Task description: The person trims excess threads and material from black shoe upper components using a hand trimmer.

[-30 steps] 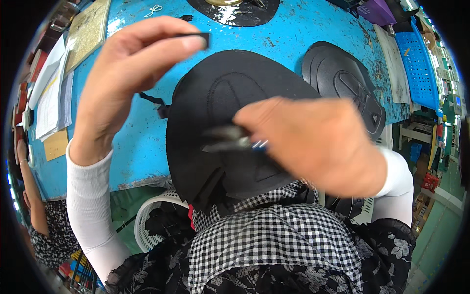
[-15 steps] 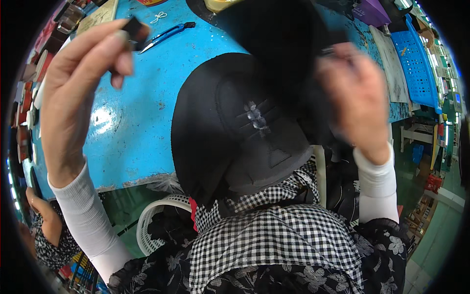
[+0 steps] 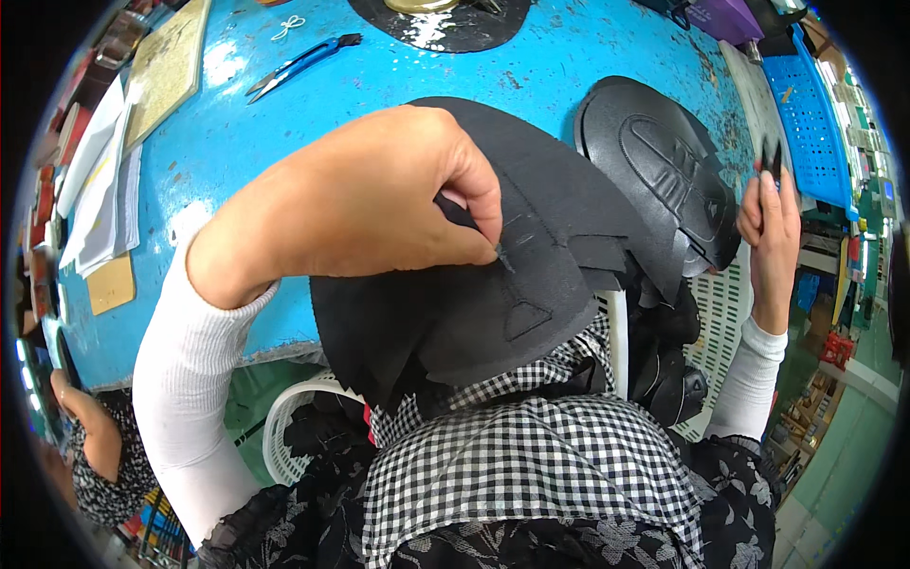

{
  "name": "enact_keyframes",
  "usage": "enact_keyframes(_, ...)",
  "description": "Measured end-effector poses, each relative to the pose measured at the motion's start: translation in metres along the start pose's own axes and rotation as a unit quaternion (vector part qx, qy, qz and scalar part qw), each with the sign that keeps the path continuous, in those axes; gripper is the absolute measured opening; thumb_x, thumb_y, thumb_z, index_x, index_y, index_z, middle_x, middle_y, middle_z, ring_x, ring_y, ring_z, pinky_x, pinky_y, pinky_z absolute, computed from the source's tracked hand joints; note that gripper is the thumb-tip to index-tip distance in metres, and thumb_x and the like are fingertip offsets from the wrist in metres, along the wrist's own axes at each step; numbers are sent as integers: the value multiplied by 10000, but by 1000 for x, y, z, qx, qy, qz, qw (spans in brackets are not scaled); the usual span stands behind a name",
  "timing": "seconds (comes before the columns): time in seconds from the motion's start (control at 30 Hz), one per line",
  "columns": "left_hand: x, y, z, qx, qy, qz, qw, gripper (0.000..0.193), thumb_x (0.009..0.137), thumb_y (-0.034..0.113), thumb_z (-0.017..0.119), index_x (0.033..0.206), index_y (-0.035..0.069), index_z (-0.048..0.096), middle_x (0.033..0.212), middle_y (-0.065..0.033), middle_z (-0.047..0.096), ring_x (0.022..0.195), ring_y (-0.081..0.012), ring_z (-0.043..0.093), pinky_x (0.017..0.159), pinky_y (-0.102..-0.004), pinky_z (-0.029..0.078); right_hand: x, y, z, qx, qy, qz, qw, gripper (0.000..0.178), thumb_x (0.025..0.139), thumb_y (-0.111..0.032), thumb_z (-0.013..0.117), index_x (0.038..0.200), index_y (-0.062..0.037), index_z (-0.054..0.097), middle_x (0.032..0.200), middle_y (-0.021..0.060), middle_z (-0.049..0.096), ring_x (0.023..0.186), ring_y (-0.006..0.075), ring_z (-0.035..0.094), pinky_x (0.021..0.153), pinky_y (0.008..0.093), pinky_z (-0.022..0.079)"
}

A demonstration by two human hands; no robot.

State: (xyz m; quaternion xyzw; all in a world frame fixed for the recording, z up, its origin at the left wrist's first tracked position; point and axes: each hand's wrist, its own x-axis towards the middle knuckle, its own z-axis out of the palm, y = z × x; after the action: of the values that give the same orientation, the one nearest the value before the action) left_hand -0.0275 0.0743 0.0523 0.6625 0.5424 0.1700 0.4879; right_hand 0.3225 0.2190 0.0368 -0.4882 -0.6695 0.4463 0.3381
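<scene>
A worker's left hand [image 3: 355,194] is pressing thumb and forefinger tips together at a stitched black panel [image 3: 455,322]; whether they are pinching anything cannot be told. The panel is spanning the blue worktop's [image 3: 389,90] front edge, above a checked apron [image 3: 531,465]. Near a blue basket [image 3: 810,137], the right hand [image 3: 775,232] is gripping a dark, slender tool [image 3: 777,163].

On the table [image 3: 408,78], scissors [image 3: 301,68] are laid at upper left, right of a board [image 3: 169,71]. At centre, a panel [image 3: 545,256] is partly covered by the left hand [image 3: 379,194]; another panel [image 3: 654,171] is set to its right.
</scene>
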Motion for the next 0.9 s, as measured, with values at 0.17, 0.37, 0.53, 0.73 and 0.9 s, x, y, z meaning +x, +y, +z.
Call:
enact_keyframes(0.17, 9, -8, 6, 13, 16, 33, 999, 106, 754, 111, 746, 806, 23, 718, 675, -37, 652, 587, -95, 589, 542, -237, 461, -15, -46, 53, -66, -234, -124, 962, 212, 943, -90, 558, 1145, -39, 523, 755, -3, 548, 629, 47, 499, 557, 198, 391)
enact_keyframes(0.37, 4, 1, -3, 196, 74, 23, 978, 142, 739, 120, 757, 743, 12, 666, 600, -43, 578, 521, -114, 489, 511, -260, 404, 5, -60, 125, -263, -444, -444, 732, 149, 789, -117, 665, 887, -90, 556, 712, 63, 581, 633, 275, 597, 495, 394, 437)
enact_keyframes(0.53, 2, -10, -9, 39, 33, 26, 998, 130, 756, 138, 733, 781, 27, 671, 540, -10, 480, 500, -90, 422, 472, -262, 328, 21, -61, 122, -209, -537, -423, 699, 151, 787, -134, 662, 875, -104, 543, 645, 66, 534, 594, 281, 577, 459, 394, 399)
enact_keyframes(0.73, 7, -5, -14, 79, 9, -15, 997, 126, 772, 152, 713, 800, 32, 686, 537, -12, 476, 485, -84, 406, 467, -261, 328, 21, -55, 132, -182, -489, -423, 741, 177, 774, -132, 665, 893, -112, 536, 605, 59, 510, 559, 286, 571, 450, 390, 391)
enact_keyframes(0.9, 7, -6, -16, 103, 6, -6, 995, 123, 783, 150, 700, 812, 33, 677, 531, -12, 470, 474, -91, 409, 464, -263, 330, 15, -64, 143, -297, -406, -451, 737, 196, 758, -125, 694, 894, -72, 562, 685, 62, 551, 595, 275, 583, 505, 368, 435)
